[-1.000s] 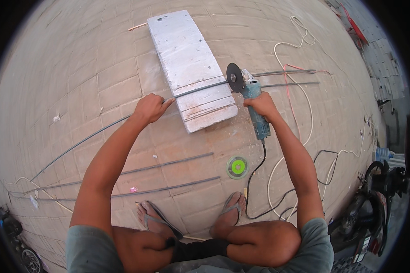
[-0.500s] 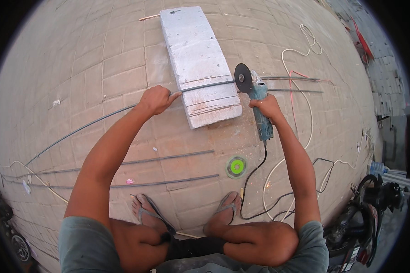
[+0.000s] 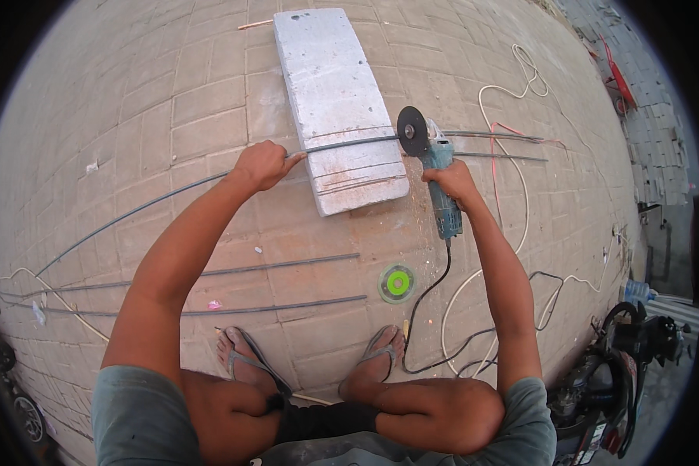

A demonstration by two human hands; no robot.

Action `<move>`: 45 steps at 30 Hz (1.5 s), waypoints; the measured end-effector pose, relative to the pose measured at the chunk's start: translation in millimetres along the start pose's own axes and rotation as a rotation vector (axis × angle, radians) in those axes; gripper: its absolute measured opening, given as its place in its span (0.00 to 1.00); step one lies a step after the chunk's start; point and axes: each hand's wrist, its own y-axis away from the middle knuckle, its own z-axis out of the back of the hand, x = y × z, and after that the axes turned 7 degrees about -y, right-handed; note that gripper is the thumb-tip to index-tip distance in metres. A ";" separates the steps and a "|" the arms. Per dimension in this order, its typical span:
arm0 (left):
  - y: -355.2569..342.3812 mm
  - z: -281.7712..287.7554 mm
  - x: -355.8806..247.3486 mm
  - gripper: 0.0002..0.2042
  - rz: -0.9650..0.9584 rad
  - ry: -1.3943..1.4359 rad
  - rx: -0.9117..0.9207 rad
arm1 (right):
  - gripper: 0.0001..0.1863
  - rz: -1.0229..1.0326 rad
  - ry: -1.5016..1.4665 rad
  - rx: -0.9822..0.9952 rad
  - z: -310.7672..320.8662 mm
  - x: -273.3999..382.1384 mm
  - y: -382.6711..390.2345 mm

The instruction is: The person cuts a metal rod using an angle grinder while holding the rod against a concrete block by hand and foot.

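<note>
My left hand [image 3: 264,165] is closed around a long dark metal rod [image 3: 349,144], beside the left edge of a whitish block [image 3: 328,81]. The rod lies across the block and runs off, gently bowed, to the lower left. My right hand [image 3: 453,183] grips a teal angle grinder [image 3: 446,213], held upright just past the block's right side. Its dark cutting disc [image 3: 413,130] stands at the rod's right end; whether the two touch I cannot tell. Thin grooves and rusty dust mark the block's near part.
Two more rods [image 3: 287,264] lie on the paving left of a green-centred disc [image 3: 397,283]. Further rods [image 3: 485,134] stretch out right of the grinder. A black cord [image 3: 427,301] and a pale cable [image 3: 525,194] loop across the ground. A motorcycle [image 3: 610,373] stands at lower right.
The whole view has shifted slightly left. Both hands keep their grip, and the grinder and rod stay in nearly the same place against the block.
</note>
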 end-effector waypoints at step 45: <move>-2.0 -0.9 -1.1 0.41 0.013 0.001 0.010 | 0.17 0.015 0.045 0.018 1.8 -3.9 2.7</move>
